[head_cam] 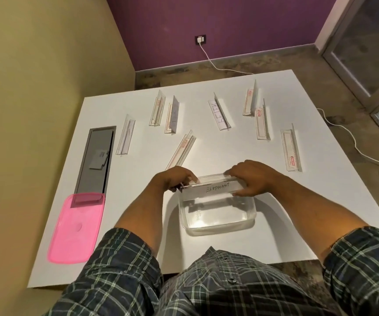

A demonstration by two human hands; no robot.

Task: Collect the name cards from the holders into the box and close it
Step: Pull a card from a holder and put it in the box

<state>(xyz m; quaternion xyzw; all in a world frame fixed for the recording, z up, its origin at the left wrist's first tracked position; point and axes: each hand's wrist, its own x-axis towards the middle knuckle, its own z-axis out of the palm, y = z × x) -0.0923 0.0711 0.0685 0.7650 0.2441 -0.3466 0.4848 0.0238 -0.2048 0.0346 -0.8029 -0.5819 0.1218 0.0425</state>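
At the lower left of the frame the pink lid (75,226) lies flat on the table (263,236), well apart from my hands and partly over a grey panel (96,156).

Just left of centre, my left hand (177,179) pinches the left end of the ELEPHANT card (215,190), fingers curled around that end, wrist bent down toward the table. The card's long axis runs left to right across the frame, level between my hands, and it sits in a clear holder (213,180). Both hang directly over the far rim of the open box (218,213), which stands at centre and looks empty. I judge the card must slide out leftward along its own length, so my left hand is the one placed to draw it.

Right of centre, my right hand (252,179) grips the holder's right end, thumb underneath and fingers curled over the top, forearm angled in from the lower right.

Across the upper half of the frame, other holders (221,114) stand scattered, some with cards (218,115) still in them.
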